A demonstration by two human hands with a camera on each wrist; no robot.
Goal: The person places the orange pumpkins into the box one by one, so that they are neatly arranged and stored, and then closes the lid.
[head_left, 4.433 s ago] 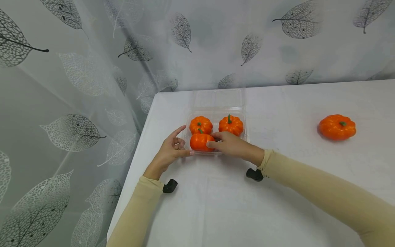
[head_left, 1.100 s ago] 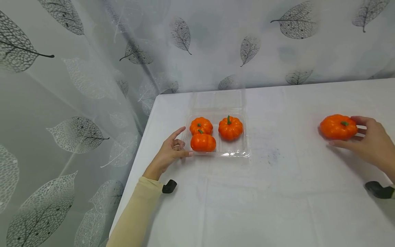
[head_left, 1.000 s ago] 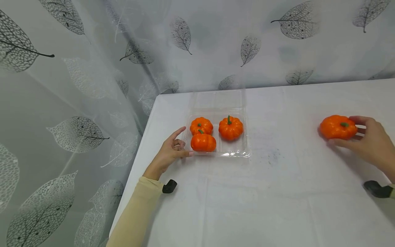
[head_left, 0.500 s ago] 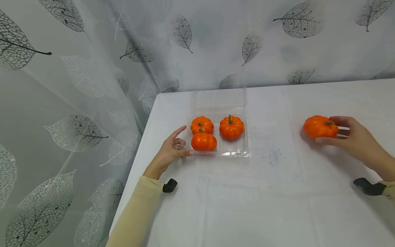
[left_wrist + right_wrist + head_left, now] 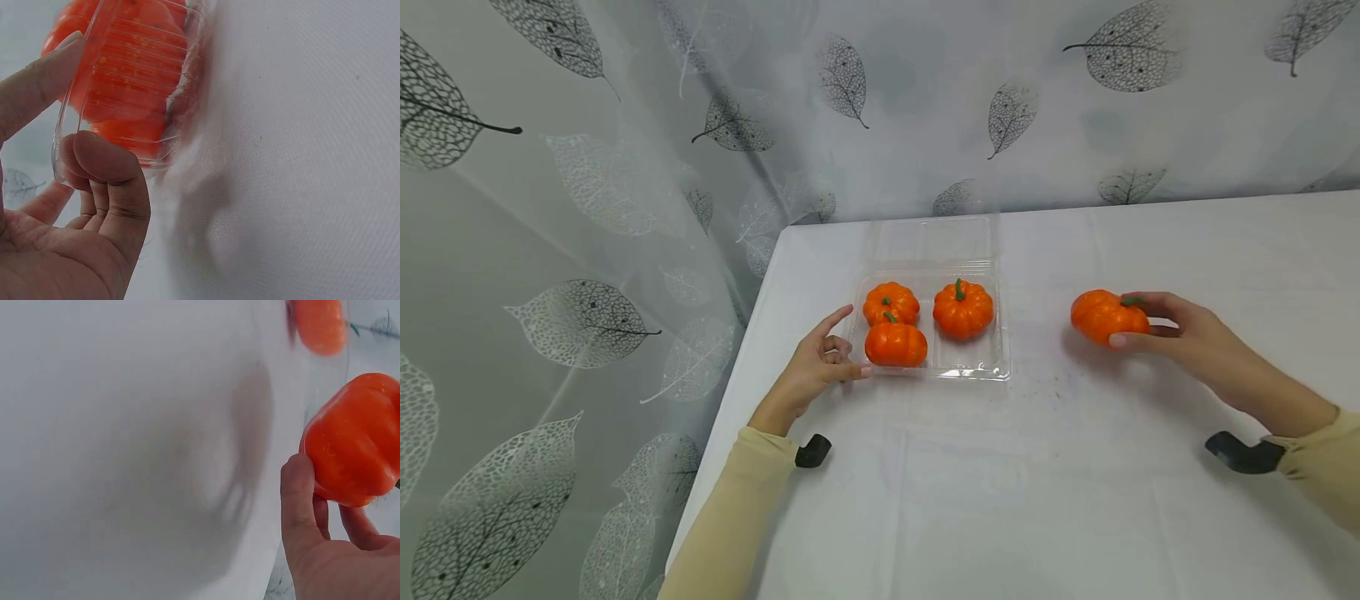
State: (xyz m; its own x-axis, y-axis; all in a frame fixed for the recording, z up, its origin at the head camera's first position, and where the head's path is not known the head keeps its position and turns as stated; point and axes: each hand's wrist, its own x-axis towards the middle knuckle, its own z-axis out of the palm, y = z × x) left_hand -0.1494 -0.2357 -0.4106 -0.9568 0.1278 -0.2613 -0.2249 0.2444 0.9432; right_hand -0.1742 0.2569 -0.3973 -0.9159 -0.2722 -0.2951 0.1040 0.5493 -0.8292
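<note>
In the head view, my right hand [image 5: 1195, 346] holds an orange toy pumpkin [image 5: 1101, 317] with a green stem. Its thumb and fingers grip the pumpkin's right side, and the right wrist view shows this pumpkin [image 5: 356, 440] above the cloth. My left hand [image 5: 812, 367] is at the left front corner of a clear plastic clamshell container [image 5: 973, 372]. In the left wrist view, curled fingers [image 5: 115, 162] lie at the container's rim [image 5: 74, 103]. Inside sit three more pumpkins: one at back left [image 5: 891, 302], one at front left [image 5: 896, 345], one at back right [image 5: 962, 310].
The container's transparent lid [image 5: 934, 240] lies folded back toward the curtain [image 5: 917, 108] with its leaf print. A white cloth [image 5: 1022, 517] covers the table, whose left edge runs beside my left arm. Black wrist-camera pieces [image 5: 813, 451] stick out by both wrists.
Over the earlier frames my right hand leaves the container and reaches the pumpkin at the right. It now carries that pumpkin leftward toward the container. My left hand stays put.
</note>
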